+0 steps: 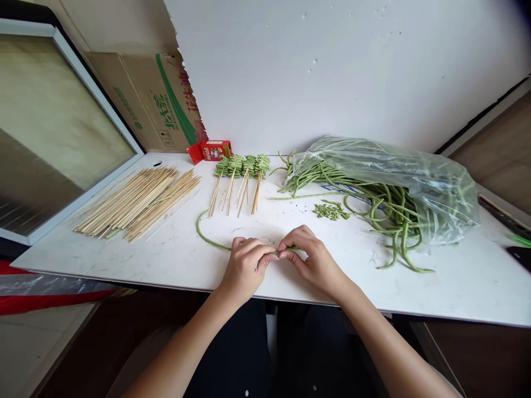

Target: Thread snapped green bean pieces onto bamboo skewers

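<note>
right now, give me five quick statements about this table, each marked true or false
1. The left hand and right hand both pinch a green bean. True.
2. The plastic bag lies at the left end of the table. False: it lies on the right side.
3. Long beans stick out of the bag. True.
4. The bare skewers stand upright in a cup. False: they lie in a pile on the left.
5. The short pieces lie inside the red packet. False: they lie on the table, in front of the long beans.
</note>
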The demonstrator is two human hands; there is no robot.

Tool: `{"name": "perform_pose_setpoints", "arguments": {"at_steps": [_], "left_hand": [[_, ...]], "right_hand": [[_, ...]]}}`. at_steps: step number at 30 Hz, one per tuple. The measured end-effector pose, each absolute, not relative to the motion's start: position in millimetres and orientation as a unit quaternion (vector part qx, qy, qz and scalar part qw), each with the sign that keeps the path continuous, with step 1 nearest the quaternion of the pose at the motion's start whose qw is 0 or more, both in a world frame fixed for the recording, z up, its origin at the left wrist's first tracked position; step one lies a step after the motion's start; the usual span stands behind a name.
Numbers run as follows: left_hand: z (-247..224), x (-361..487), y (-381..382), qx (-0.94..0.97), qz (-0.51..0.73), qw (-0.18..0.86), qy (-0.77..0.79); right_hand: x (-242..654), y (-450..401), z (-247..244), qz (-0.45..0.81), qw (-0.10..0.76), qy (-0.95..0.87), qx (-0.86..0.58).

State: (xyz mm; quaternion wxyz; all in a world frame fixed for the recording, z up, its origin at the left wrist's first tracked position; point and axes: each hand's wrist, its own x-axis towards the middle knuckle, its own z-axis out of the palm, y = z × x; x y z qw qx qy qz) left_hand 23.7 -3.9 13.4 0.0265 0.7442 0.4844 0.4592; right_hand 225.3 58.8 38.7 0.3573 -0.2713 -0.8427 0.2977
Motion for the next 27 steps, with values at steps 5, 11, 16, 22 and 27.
{"name": "perform_pose_setpoints", "arguments": {"at_steps": [5,11,16,22,27], "left_hand": [[15.2,24.9,-6.7,0.741,0.476,0.078,0.467],[16.2,18.7,-4.4,0.721,0.471,0.192,0.471],[12.1,18.3,-1.3,0.694,0.490,0.244,0.467],[12.7,20.2,-4.6,0.707,0.462,0.217,0.489],[13.8,20.9,-4.3,0.726,0.462,0.196,0.470]], "right_hand": [[220.1,53.6,37.0,0.351,0.350,-0.825,-0.271],[226.9,58.8,39.1,0.416,0.365,-0.790,-0.262],[252.2,89.2,26.7,0.204,0.388,-0.807,-0.395],[264.2,104.1,11.2,0.154,0.341,-0.789,-0.487],[262.8,101.3,13.6,0.185,0.324,-0.782,-0.498]]}}
